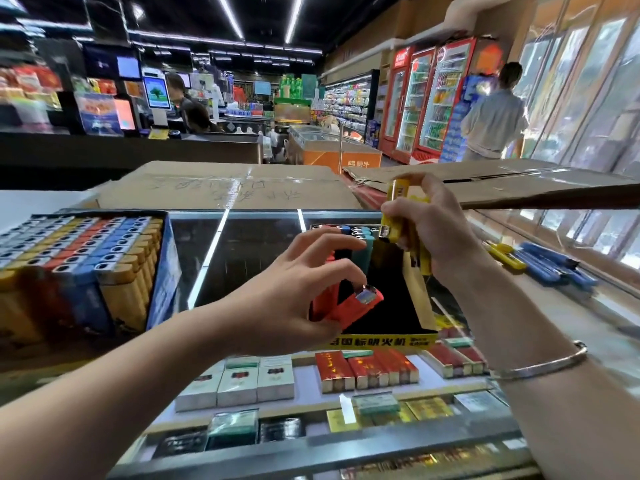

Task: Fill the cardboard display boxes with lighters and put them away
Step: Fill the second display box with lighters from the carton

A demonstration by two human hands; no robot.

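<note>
A black cardboard display box with a yellow front strip (381, 341) stands on the glass counter. It holds a few lighters at its back, teal and blue ones (360, 242). My left hand (294, 292) pinches red lighters (349, 304) at the box's front left, tilted into it. Above the box's right side, my right hand (433, 223) grips a bunch of yellow lighters (398, 216). A full display box (79, 268) packed with grey, yellow, red and blue lighters sits at the left.
Loose blue and yellow lighters (540, 263) lie on the counter at the right. Flattened cardboard (228, 188) covers the counter behind the boxes. Cigarette packs (367, 372) fill the case under the glass. A person (491, 116) walks near drink fridges at the back right.
</note>
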